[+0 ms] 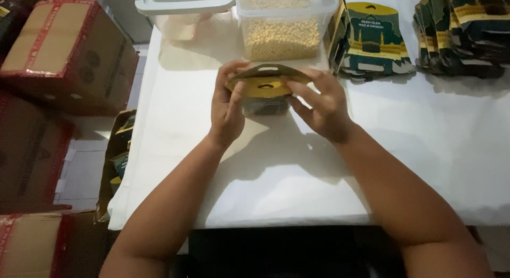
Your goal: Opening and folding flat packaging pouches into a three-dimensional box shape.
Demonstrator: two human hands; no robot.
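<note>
My left hand [226, 105] and right hand [319, 105] both grip one small cardboard pouch-box [264, 89], its yellow hanger flap with a slot uppermost. My left fingers [229, 70] curl over the flap's left end with the thumb pressed on its face; my right fingers [305, 92] pinch the right end. Both hands are closed on it, holding it just above the white table [265, 171].

Taking the pouch-box as the landmark: directly beyond it stands a clear plastic tub of pale round nuts or beans [284, 31]. Beyond it to the left sits a second clear tub with a white lid [183, 7]. To the right and beyond, a stack of flat dark green and yellow packages [372, 41] leans; further right lies a larger heap of the same packages [462, 33]. Far left, off the table, stand brown cartons with red tape [64, 49].
</note>
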